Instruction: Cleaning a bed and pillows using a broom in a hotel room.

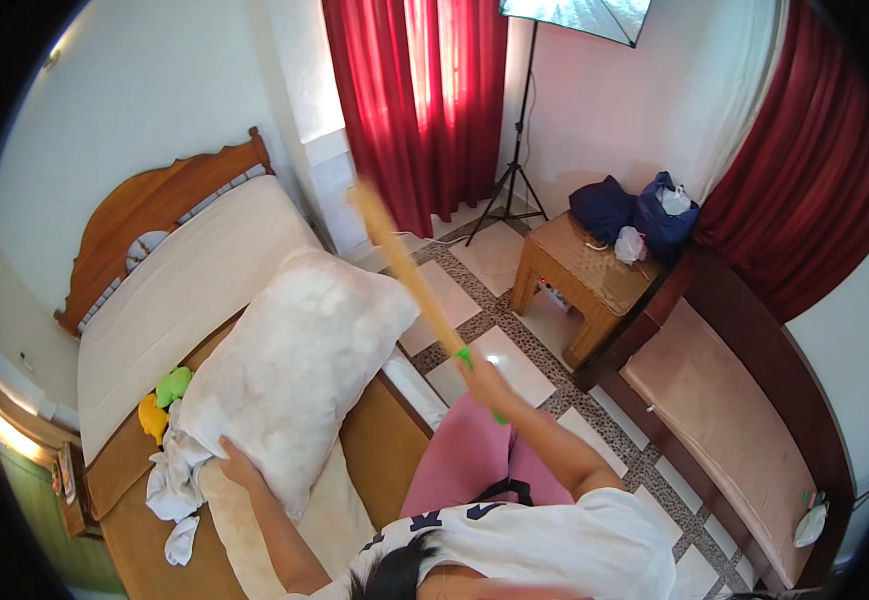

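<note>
A large white pillow [303, 352] lies slanted on the bed, its surface mottled with pale stains. My left hand [241, 463] rests against the pillow's lower left edge; how firmly it grips cannot be told. Raised over the floor, my right hand [485, 381] is closed round the green-marked handle of a long tan stick [423, 296], whose blurred far end points toward the red curtain. Beside my left hand are a crumpled white cloth [176, 480] and a cream pillow [236, 517]. Green [174, 386] and yellow [152, 417] plush toys lie at the pillow's left.
The bed has a carved wooden headboard [149, 187]. Beyond the tiled floor stand a black light stand [513, 169] and a woven table [592, 270] bearing dark blue bags [667, 217]. A wooden bench with a pink cushion [712, 405] is at right. Red curtains [419, 112] hang behind.
</note>
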{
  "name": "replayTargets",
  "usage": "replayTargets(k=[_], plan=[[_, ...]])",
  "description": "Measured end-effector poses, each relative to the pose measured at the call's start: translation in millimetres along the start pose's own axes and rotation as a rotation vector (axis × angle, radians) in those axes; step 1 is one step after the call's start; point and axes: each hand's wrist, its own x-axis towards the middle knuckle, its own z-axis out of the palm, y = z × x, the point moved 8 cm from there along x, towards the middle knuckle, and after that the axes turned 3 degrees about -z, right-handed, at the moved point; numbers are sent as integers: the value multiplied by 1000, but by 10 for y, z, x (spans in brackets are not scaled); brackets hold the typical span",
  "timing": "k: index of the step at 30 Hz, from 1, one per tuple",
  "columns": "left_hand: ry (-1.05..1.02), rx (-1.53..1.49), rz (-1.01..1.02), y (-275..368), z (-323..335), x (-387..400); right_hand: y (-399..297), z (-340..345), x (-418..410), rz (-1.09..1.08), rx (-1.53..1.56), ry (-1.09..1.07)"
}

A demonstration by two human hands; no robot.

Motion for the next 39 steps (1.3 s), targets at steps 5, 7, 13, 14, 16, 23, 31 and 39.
replayTargets(k=[5, 7, 13, 14, 16, 23, 31, 39], plan=[[48, 113, -41, -197, -93, 146, -697, 1028, -974, -320, -203, -400], [28, 66, -72, -228, -76, 122, -397, 1095, -944, -269, -313, -403], [66, 77, -31, -220, 4, 88, 401, 206, -163, -13, -324, -23], [102, 151, -21, -195, -25, 68, 378, 94, -110, 24, -254, -4], [111, 135, -28, -268, -81, 145, 89, 90, -134, -24, -147, -8], [39, 39, 2, -110, -30, 27, -547, 863, -768, -325, -469, -427], [142, 98, 89, -10, -41, -60, 141, -100, -6, 13, -279, 16], [92, 32, 23, 2, -40, -85, -531, 939, -556, -338, -579, -429]])
